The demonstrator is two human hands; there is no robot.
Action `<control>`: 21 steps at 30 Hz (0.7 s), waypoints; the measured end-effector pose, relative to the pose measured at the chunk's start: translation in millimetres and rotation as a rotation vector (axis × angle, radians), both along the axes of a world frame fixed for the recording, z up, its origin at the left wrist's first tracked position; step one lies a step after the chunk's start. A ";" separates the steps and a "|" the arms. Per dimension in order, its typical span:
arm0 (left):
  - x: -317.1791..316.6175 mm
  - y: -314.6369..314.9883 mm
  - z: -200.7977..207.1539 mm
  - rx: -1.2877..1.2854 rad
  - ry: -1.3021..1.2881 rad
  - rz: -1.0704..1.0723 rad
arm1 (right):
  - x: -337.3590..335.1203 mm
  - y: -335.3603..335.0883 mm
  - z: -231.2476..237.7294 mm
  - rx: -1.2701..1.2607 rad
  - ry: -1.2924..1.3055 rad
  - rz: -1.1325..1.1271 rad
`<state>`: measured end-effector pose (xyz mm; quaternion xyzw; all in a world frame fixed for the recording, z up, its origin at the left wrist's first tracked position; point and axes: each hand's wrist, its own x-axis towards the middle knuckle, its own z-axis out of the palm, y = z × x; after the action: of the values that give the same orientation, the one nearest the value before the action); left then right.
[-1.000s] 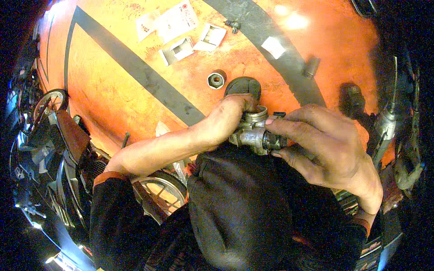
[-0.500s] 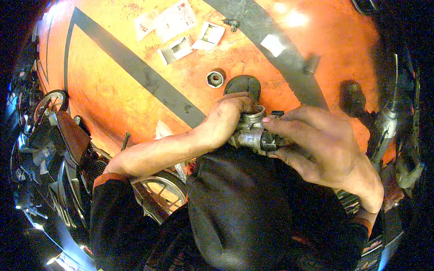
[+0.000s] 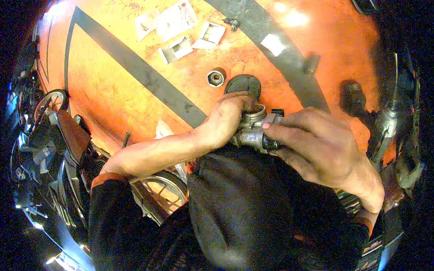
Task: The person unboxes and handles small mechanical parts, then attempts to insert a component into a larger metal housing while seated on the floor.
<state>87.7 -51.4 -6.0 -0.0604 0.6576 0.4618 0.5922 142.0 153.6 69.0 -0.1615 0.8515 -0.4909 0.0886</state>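
Note:
My left hand [image 3: 226, 118] is wrapped round a metal throttle body [image 3: 252, 133], its round open mouth facing up. From the right, my right hand [image 3: 324, 151] grips its side, with fingertips closed about a black plastic part [image 3: 270, 143] fitted there. The fingers hide much of that part. A small black connector piece [image 3: 277, 112] sticks out near the mouth. Just beyond the left hand lies a dark rounded thing [image 3: 244, 86], perhaps a shoe's toe. Beside it on the orange floor stands a socket [image 3: 216, 77] with a hexagonal opening.
Opened small boxes [image 3: 177, 50] and a printed white packet [image 3: 175, 21] lie farther off, near a small black part [image 3: 232, 23]. A white paper piece [image 3: 273, 45] rests on the dark stripe. Motorcycle parts and a spoked wheel [image 3: 53, 101] stand left; dark machinery [image 3: 384, 124] is right.
My right hand has shifted slightly at the throttle body's side, and the small black connector piece shows a little more. The left hand keeps its hold.

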 end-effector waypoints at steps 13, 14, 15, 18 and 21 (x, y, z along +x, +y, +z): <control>-5.7 8.5 8.0 -0.092 -0.183 0.082 | -2.4 1.0 -2.8 -0.012 -0.038 -0.024; -5.5 3.9 7.0 0.002 -0.033 -0.029 | -1.6 2.9 -3.8 -0.027 -0.057 -0.013; -2.1 0.3 -0.3 0.022 -0.026 -0.032 | -0.2 5.8 -4.9 -0.043 -0.075 -0.002; 2.0 0.2 -9.6 0.068 -0.047 0.019 | 0.5 9.7 -5.8 -0.064 -0.109 0.031; -7.9 3.0 6.4 0.104 -0.121 0.013 | -1.2 10.3 -7.7 -0.088 -0.100 0.051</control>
<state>79.8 -48.5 0.5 -0.0615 0.5954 0.4948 0.6300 140.8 163.9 61.2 -0.1624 0.8191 -0.5330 0.1362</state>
